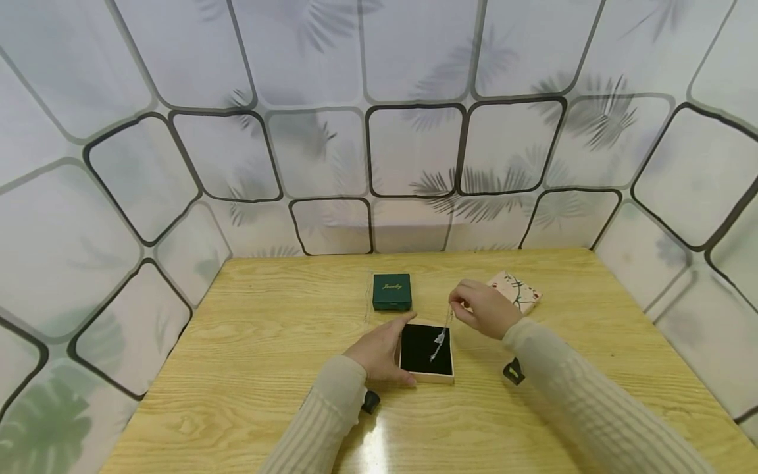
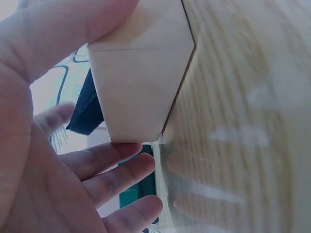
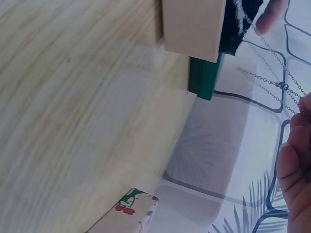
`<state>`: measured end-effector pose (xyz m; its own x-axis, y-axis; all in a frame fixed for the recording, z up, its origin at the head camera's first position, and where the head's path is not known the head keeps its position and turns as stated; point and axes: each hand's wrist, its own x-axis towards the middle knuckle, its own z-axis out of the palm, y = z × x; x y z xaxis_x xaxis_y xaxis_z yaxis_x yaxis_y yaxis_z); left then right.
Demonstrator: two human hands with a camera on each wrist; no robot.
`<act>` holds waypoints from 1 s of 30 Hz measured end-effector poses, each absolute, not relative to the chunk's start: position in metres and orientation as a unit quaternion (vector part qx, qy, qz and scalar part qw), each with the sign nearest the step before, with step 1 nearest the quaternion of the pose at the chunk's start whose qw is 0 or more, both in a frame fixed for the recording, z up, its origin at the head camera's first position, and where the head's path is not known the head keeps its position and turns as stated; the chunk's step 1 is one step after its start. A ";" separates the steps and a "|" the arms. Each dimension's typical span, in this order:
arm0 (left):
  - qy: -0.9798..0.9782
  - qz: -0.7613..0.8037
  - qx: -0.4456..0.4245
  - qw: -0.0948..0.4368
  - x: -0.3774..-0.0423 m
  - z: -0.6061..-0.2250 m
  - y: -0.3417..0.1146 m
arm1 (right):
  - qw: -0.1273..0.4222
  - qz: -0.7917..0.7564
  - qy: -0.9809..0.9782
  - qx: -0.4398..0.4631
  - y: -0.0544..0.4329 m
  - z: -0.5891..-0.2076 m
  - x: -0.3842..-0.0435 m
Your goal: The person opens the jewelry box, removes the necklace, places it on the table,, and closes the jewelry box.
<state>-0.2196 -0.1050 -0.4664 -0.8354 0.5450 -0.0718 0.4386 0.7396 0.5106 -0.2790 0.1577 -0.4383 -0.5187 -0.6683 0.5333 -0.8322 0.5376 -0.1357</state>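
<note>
A shallow jewelry box (image 1: 432, 378) with pale sides and a black pad stands uncovered on the table. Around its left side my left hand (image 1: 381, 352) holds it, thumb at the front and fingers at the back. In the left wrist view, the thumb and fingers of that hand (image 2: 53, 126) touch the pale box wall (image 2: 141, 92). Above the box's right side, my right hand (image 1: 482, 308) pinches the chain of a silver necklace (image 1: 439, 339). The pendant end hangs over the black pad; whether it touches is unclear. In the right wrist view the necklace chain (image 3: 272, 82) runs to the fingertips.
Behind the box sits a closed dark green jewelry box (image 1: 391, 291), with a thin chain (image 1: 368, 299) along its left. A cherry-patterned box lid (image 1: 515, 289) lies beyond my right hand. Patterned curtain (image 1: 414, 151) surrounds the wooden table (image 1: 266, 329).
</note>
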 end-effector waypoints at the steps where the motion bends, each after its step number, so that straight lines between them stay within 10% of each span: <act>1: 0.925 0.245 0.270 0.108 -0.219 -0.466 -0.105 | 0.216 0.193 -0.850 0.440 0.158 -0.437 -0.279; 30: 0.937 0.194 0.267 0.113 -0.216 -0.468 -0.107 | 0.236 0.250 -0.833 0.434 0.164 -0.419 -0.274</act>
<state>-0.2161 -0.1074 -0.4677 -0.8321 0.5440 -0.1082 0.4563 0.7822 0.4242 -0.2744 0.1645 -0.4191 -0.5120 -0.6050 0.6098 -0.8409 0.4977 -0.2123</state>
